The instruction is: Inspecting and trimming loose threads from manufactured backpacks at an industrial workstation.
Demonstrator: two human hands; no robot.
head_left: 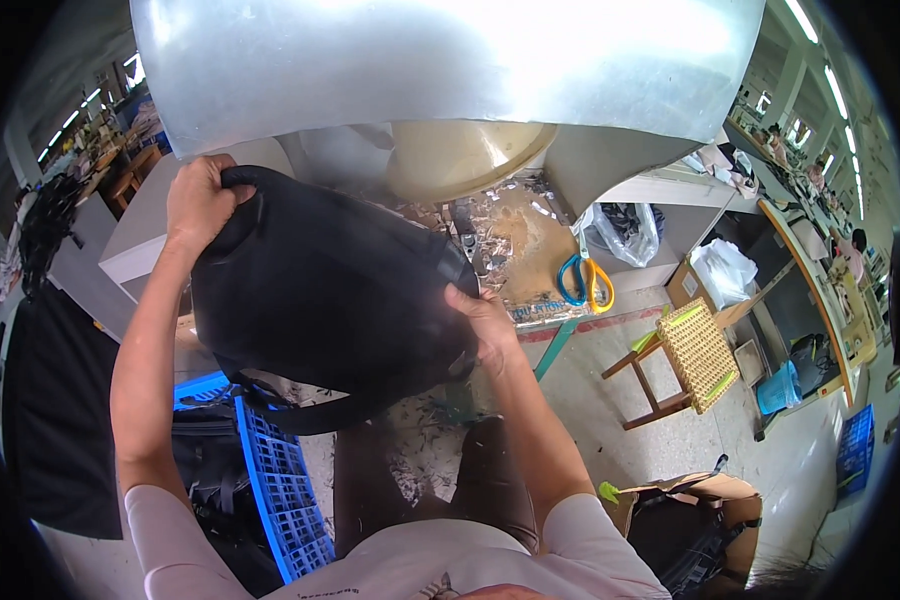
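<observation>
A black backpack [330, 290] is held up in front of me, tilted, with a strap hanging from its lower edge. My left hand [200, 200] is closed round its upper left end. At its right end my right hand [482, 318] grips the edge, thumb on the near face and the other fingers hidden behind the fabric. A pair of scissors [585, 280] with blue and orange handles is at the right side of the scrap-strewn worktop [535, 240], just beyond my right hand.
A large shiny metal hood [450, 70] overhangs the worktop. Below left stands a blue plastic crate [285, 490] with black bags [210, 450]. To the right are a woven-seat stool [698, 355], a cardboard box [745, 510] of black items, and a light-blue bin [778, 388].
</observation>
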